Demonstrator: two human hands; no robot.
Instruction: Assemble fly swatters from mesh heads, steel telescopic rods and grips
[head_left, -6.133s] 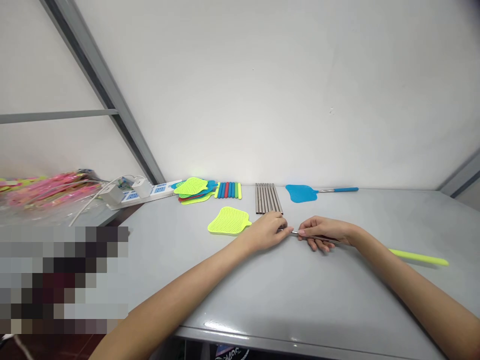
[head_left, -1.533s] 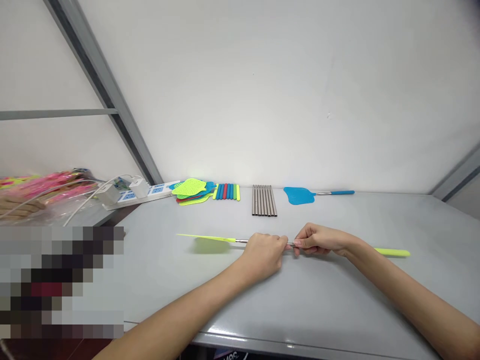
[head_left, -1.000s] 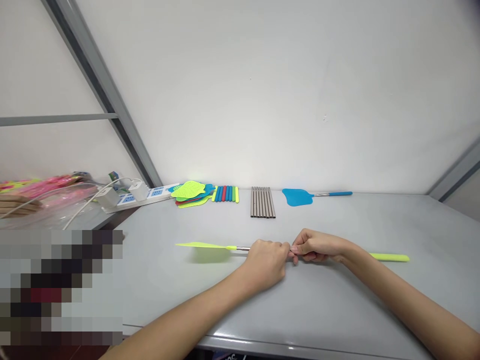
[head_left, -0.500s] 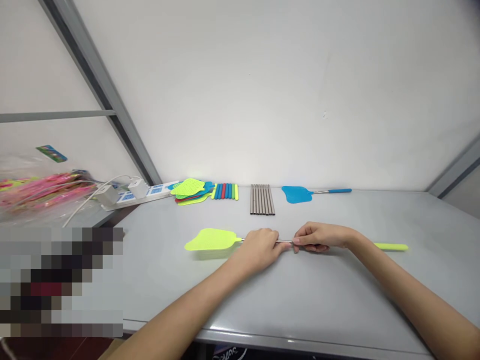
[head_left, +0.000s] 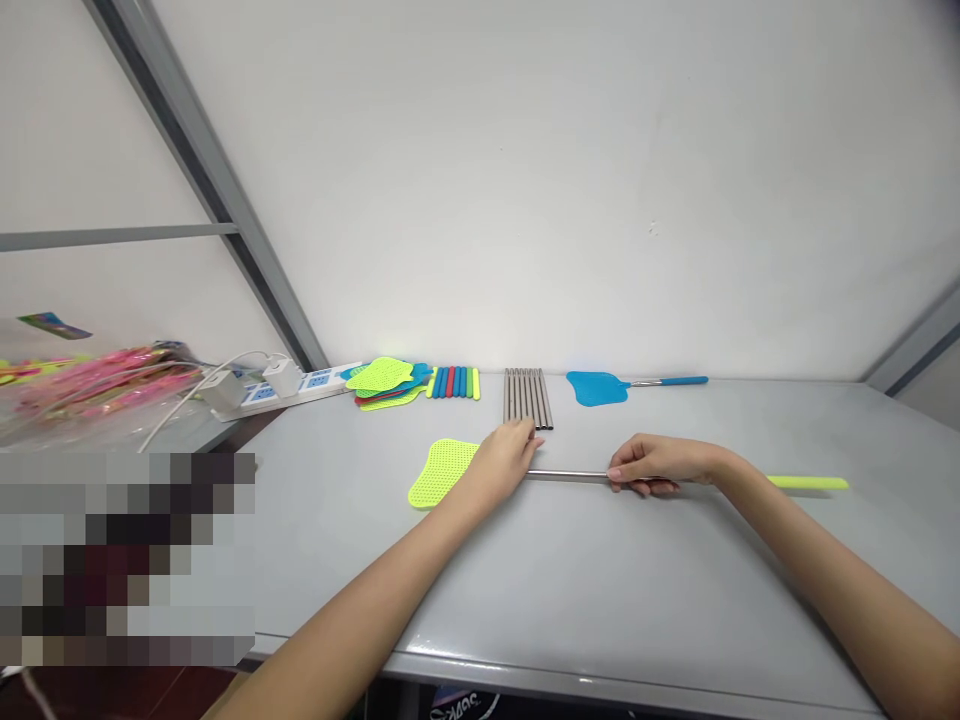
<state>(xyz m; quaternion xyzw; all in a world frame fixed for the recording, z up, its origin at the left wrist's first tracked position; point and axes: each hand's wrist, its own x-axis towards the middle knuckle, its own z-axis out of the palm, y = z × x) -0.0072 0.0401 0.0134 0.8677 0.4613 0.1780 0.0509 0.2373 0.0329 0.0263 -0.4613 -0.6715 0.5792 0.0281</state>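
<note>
Between my two hands stretches a yellow-green fly swatter [head_left: 442,472] with a bare metal rod. Its perforated head lies left of my left hand [head_left: 508,458], which is closed around the neck end of the rod. My right hand [head_left: 646,464] pinches the rod farther right, with thumb and fingers together. Beyond my right wrist the yellow-green handle [head_left: 810,483] sticks out to the right. Part of the rod is hidden behind each hand. Just behind my left hand lies a row of metal tubes [head_left: 527,395].
Along the back lie stacked swatter heads [head_left: 381,376], several coloured handles [head_left: 454,382] and a blue fly swatter [head_left: 598,388]. A power strip [head_left: 330,380] with plugs and a white cable stands at the left, near a plastic bag of pink items [head_left: 112,385]. The grey table [head_left: 600,590] ends at a front edge.
My left hand has moved slightly up and left, and more rod shows between my hands. The swatter head has turned so its face shows. The handle has shifted right.
</note>
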